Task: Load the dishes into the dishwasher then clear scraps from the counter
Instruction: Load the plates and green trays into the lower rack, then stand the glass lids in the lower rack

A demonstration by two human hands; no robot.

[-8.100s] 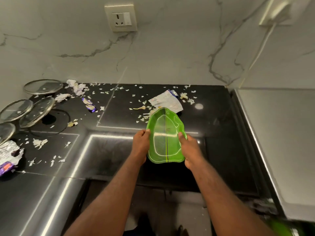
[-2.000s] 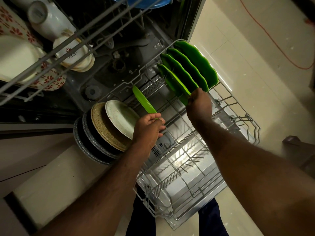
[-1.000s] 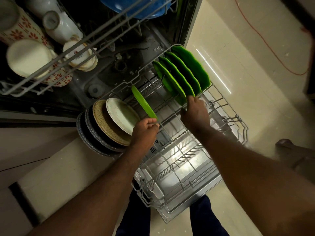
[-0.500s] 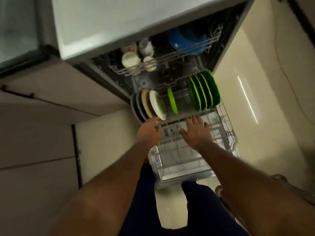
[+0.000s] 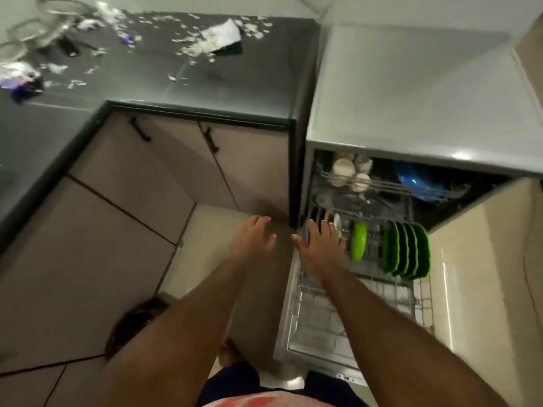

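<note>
Green plates (image 5: 404, 251) are stood in the lower rack (image 5: 311, 321) at three o'clock; scraps (image 5: 205, 45) are left strewn on the counter (image 5: 249, 83) at eleven. Left hand (image 5: 252, 239) and right hand (image 5: 320, 245) are held empty, fingers loosely apart.

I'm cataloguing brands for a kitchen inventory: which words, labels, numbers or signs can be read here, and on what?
No text can be read in this picture.
White packet on the counter: any print is blurred.
Purple wrapper at the counter's left end: blurred, unreadable.
Cups in the upper rack: too small to show any marking.
</note>
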